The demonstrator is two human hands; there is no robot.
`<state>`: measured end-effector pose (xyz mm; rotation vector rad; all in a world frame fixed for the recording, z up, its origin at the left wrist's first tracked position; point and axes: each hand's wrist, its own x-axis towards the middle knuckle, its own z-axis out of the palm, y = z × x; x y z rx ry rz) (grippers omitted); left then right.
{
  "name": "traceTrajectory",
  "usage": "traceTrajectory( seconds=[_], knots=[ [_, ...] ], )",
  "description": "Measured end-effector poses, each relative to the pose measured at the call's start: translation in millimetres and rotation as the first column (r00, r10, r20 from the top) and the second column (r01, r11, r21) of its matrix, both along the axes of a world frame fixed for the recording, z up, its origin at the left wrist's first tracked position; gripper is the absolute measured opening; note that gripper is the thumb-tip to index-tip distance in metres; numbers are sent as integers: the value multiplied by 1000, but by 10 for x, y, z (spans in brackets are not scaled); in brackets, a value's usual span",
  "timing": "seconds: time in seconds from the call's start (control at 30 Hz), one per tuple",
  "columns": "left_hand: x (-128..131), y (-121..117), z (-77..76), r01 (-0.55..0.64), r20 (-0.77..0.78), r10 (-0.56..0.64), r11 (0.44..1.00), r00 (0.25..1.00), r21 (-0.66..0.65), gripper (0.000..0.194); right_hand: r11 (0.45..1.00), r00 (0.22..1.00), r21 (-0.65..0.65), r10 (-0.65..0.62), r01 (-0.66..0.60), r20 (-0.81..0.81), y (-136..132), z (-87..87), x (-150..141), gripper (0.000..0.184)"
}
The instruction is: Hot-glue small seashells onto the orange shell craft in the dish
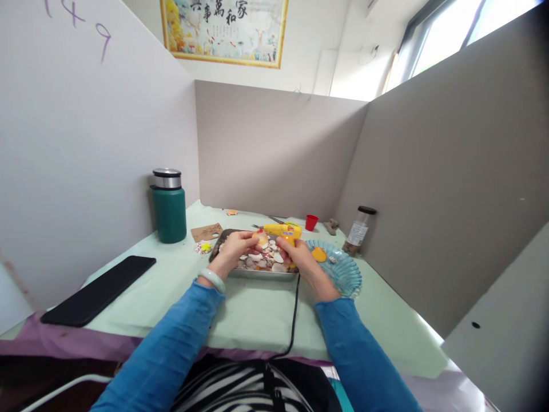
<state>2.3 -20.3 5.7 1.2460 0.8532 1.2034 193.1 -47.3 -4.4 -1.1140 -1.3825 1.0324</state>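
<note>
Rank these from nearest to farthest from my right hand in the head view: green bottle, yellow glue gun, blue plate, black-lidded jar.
From your right hand:
1. Yellow glue gun, held in that hand.
2. Blue plate, just to its right.
3. Black-lidded jar, farther right, past the plate.
4. Green bottle, far to the left.

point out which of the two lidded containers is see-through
The clear cylindrical jar with a black lid, at right: brown contents show through it, whereas the dark-green bottle with a silver-and-black lid is opaque.
</note>
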Motion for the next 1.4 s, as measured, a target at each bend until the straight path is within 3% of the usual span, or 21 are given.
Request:
traceTrajectory(
  seconds=[0.63, 1.4],
  knots=[
    [-36, 92, -70, -2, 35, 1, 1000, 999, 21, 22, 1000, 1000, 23, 6, -7, 21, 11, -29, -2, 43],
    [-2, 23, -12, -26, 33, 26, 1000, 999, -2, 22, 999, 999, 32, -20, 19, 36, 7, -17, -18, 43]
  ],
)
